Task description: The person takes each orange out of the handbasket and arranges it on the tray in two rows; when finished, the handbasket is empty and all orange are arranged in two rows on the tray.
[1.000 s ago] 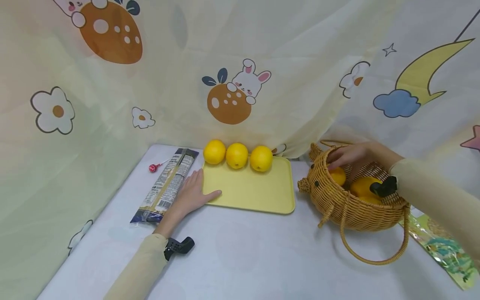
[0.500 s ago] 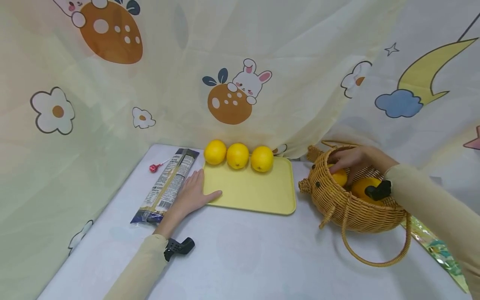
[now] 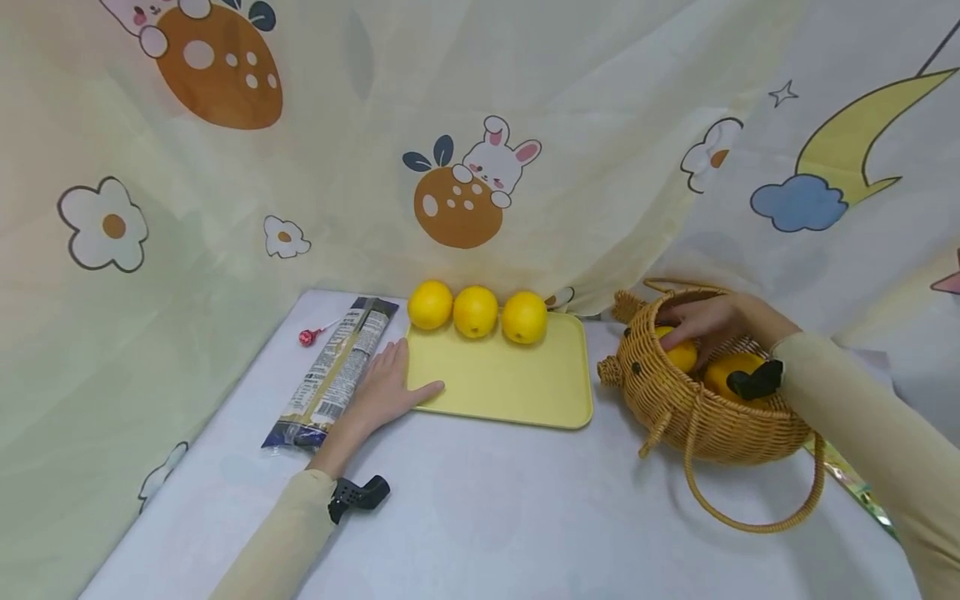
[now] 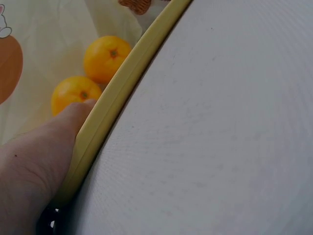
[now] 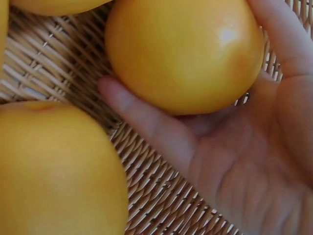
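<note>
My right hand (image 3: 708, 323) reaches into a wicker pig-shaped basket (image 3: 735, 433). Its thumb and fingers go round an orange (image 5: 183, 54) near the basket's head end. Another orange (image 5: 54, 171) lies beside that hand, and more fruit shows at the top left of the right wrist view. My left hand (image 3: 384, 387) lies with fingers straight along the left end of a yellow tray (image 3: 498, 379), its thumb over the tray's near left corner. Along the tray's far edge, three oranges stand in a row: the left one (image 3: 430, 305), the middle one (image 3: 475, 312) and the right one (image 3: 523, 317).
A long printed food packet (image 3: 330, 375) lies left of the tray, partly behind my left hand. Beyond it is a red-wrapped lollipop (image 3: 309, 337). The basket's handle (image 3: 757, 527) hangs down over the table. A shiny packet (image 3: 851, 479) shows under the right sleeve.
My right hand has settled round the orange in the basket, shifting slightly left. The right sleeve now covers more of the shiny packet. The left hand stays in place.
</note>
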The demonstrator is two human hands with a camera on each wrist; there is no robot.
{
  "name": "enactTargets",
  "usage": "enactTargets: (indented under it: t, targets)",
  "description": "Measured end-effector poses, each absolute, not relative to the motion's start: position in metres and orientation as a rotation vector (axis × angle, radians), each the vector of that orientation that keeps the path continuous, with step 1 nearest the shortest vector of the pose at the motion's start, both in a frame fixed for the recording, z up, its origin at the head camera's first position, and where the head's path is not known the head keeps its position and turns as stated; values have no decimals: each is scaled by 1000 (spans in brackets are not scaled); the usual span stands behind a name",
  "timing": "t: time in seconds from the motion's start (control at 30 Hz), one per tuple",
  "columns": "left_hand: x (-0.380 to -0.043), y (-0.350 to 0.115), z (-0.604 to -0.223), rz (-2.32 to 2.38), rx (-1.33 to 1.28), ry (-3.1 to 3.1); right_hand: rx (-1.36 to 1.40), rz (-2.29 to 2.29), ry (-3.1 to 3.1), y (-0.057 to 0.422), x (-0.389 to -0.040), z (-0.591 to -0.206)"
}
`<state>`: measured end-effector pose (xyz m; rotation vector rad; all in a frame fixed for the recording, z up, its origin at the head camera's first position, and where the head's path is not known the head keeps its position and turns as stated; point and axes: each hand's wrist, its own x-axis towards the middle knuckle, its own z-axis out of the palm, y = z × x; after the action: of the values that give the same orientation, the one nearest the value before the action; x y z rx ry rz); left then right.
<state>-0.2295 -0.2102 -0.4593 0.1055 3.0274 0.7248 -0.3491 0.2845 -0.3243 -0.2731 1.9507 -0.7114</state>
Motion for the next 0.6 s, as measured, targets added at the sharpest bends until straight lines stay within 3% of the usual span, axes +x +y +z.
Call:
enactTargets:
  t: [0.6]
  targets:
    - [-231, -210, -454, 732, 115, 3029, -364, -670, 1905, 313, -341, -275]
